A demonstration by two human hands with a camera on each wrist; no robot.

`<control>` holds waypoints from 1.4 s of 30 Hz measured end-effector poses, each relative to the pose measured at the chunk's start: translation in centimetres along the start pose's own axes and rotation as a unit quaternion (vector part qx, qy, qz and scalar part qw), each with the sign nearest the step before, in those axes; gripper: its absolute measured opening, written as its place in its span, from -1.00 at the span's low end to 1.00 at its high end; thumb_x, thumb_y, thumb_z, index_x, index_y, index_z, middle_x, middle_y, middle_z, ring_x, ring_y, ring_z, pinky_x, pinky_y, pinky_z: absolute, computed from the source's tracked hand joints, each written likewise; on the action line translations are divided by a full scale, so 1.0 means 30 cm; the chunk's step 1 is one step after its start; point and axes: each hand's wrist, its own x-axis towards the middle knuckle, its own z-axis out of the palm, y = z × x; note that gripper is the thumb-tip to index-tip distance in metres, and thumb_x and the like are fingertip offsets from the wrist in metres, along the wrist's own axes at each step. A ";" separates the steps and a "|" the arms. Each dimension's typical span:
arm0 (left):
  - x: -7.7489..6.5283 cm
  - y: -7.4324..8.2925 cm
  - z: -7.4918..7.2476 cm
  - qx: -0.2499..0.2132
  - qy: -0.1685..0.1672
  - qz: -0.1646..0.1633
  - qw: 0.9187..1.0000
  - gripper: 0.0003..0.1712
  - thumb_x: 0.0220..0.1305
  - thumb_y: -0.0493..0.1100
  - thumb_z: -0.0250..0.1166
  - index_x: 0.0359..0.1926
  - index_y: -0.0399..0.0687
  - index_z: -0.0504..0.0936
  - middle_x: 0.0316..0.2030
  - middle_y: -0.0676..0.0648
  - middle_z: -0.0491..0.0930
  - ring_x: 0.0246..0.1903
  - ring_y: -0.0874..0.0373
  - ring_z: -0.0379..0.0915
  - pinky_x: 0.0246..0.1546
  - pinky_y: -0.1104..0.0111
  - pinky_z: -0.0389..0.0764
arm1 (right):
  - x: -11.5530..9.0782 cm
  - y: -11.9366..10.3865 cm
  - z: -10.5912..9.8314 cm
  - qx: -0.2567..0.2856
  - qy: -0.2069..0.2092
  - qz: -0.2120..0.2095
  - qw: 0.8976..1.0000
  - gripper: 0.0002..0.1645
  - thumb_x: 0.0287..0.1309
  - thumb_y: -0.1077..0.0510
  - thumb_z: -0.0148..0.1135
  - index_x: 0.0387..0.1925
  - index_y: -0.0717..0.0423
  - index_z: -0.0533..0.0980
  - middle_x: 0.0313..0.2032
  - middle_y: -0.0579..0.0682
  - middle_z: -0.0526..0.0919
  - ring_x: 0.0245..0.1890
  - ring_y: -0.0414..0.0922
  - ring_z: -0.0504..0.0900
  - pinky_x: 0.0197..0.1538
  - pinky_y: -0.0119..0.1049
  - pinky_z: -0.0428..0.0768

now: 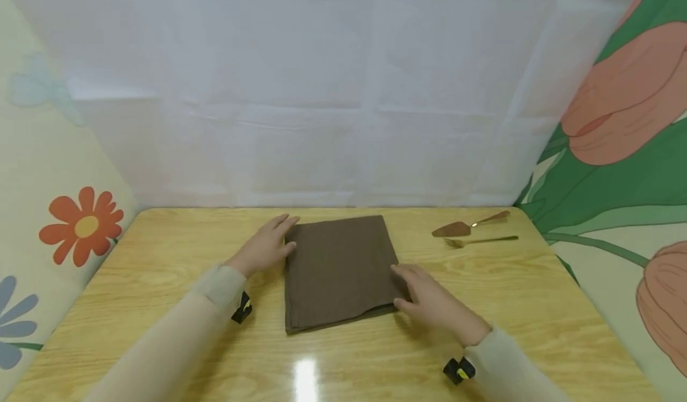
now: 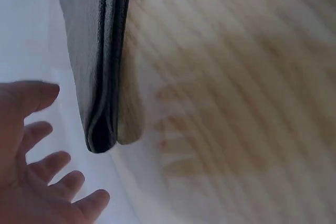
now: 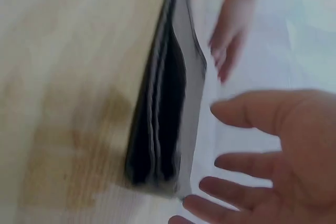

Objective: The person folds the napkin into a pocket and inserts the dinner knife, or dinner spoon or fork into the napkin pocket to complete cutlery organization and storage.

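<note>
A dark brown folded cloth [image 1: 340,274] lies flat on the wooden table, roughly square, its layers loosely parted along the near right edge. Beside its far left corner is my left hand [image 1: 264,246], fingers extended; the left wrist view shows this hand [image 2: 39,166] above the fold with a gap between. My right hand [image 1: 433,299] hovers at the cloth's right edge, fingers slightly bent and apart. In the right wrist view, its spread fingers [image 3: 236,192] hold nothing, close to the stacked cloth layers [image 3: 157,129]; whether a fingertip touches them I cannot tell.
Toward the table's back right lie a cake server [image 1: 455,229] and, just nearer, a slim fork [image 1: 485,240]. A white sheet [image 1: 322,92] hangs behind the table [image 1: 214,366]. Flower-patterned walls [image 1: 617,211] stand at both sides.
</note>
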 end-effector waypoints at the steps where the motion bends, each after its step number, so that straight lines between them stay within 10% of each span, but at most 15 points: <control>1: 0.006 0.006 0.003 0.027 -0.010 0.013 0.999 -0.31 0.52 -0.18 0.16 0.53 -0.29 0.16 0.49 -0.48 0.03 0.45 -0.48 -0.05 0.40 -0.27 0.08 | -0.007 -0.010 0.004 -0.021 -0.019 -0.020 0.999 -0.23 0.36 0.20 0.28 0.47 0.36 0.21 0.43 0.38 0.23 0.39 0.31 0.28 0.37 0.21 0.33; 6: 0.036 0.030 0.014 0.133 -0.077 0.044 0.987 -0.35 0.56 -0.05 0.12 0.54 -0.13 0.22 0.50 -0.44 0.05 0.47 -0.46 -0.12 0.42 -0.25 0.03 | -0.016 -0.045 0.030 -0.118 -0.091 -0.081 0.986 -0.29 0.40 0.20 0.22 0.48 0.31 0.23 0.45 0.33 0.23 0.41 0.24 0.31 0.35 0.11 0.40; 13: 0.047 0.048 0.011 0.141 -0.141 -0.017 0.980 -0.34 0.58 0.00 0.07 0.58 0.02 0.17 0.56 -0.32 -0.02 0.52 -0.35 -0.17 0.32 -0.42 0.05 | 0.007 -0.056 0.064 -0.239 -0.072 -0.128 0.960 -0.49 0.31 0.28 0.31 0.28 0.27 0.50 0.23 0.23 0.55 0.18 0.10 0.59 0.16 -0.07 0.61; 26: 0.035 0.031 0.005 0.121 -0.133 -0.025 0.983 -0.36 0.55 0.01 0.12 0.54 -0.03 0.26 0.52 -0.37 0.03 0.47 -0.44 -0.08 0.27 -0.39 0.21 | 0.081 -0.038 0.054 -0.285 -0.047 -0.163 0.943 -0.58 0.03 0.43 0.44 -0.02 0.18 0.68 -0.22 0.03 0.64 -0.25 -0.09 0.66 -0.15 -0.29 0.68; 33: 0.060 0.015 0.025 0.103 -0.121 -0.007 0.987 -0.38 0.55 -0.05 0.12 0.53 -0.02 0.26 0.49 -0.47 0.04 0.46 -0.43 -0.06 0.39 -0.26 0.13 | 0.067 -0.036 0.060 -0.306 -0.052 -0.172 0.935 -0.60 0.17 0.35 0.41 0.07 0.12 0.67 -0.11 0.03 0.67 -0.16 -0.08 0.66 -0.09 -0.29 0.68; 42: 0.012 0.045 0.025 0.188 -0.108 -0.033 0.976 -0.37 0.56 0.08 0.10 0.53 0.06 0.29 0.42 -0.44 0.21 0.36 -0.43 0.18 0.19 -0.30 0.38 | 0.093 0.015 0.045 -0.330 -0.026 -0.165 0.929 -0.58 0.19 0.38 0.37 0.09 0.13 0.65 0.03 0.08 0.68 -0.02 0.00 0.69 -0.02 -0.22 0.70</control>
